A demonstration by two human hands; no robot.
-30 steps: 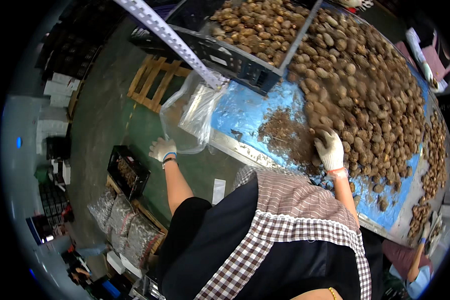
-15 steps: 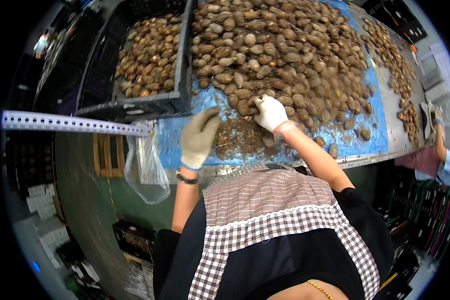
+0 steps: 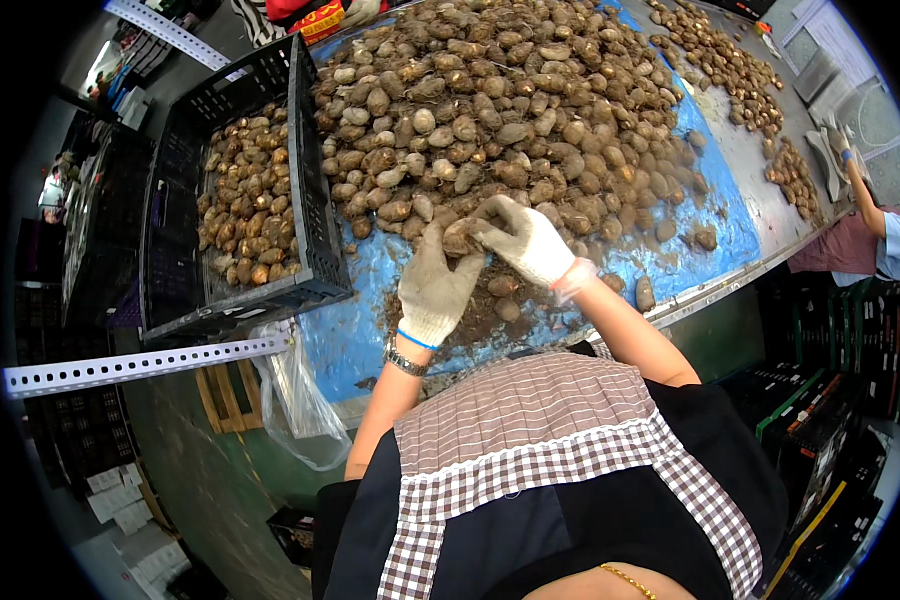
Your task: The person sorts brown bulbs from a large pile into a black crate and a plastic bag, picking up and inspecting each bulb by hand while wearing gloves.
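Note:
Both my gloved hands meet over the near edge of a big heap of brown taros (image 3: 510,130), on a blue sheet (image 3: 735,215). Between them is one small brown taro (image 3: 460,238). My left hand (image 3: 436,285), in a soiled glove with a blue cuff edge, has its thumb and fingers closed around the taro from below. My right hand (image 3: 530,243), in a whiter glove, pinches the same taro from the right; its fingertips partly hide it. Loose soil (image 3: 470,315) and a few stray taros lie just beneath my hands.
A black crate (image 3: 322,285) part-filled with taros stands left of the heap. A perforated white metal bar (image 3: 150,366) juts out at left, with a clear plastic bag (image 3: 305,420) hanging by it. Another person's gloved hand (image 3: 838,140) is at far right, near smaller taro piles (image 3: 740,80).
My left hand has moved right and up from the sheet and joined my right hand on a taro. My right hand has come off the heap's edge. The view has shifted.

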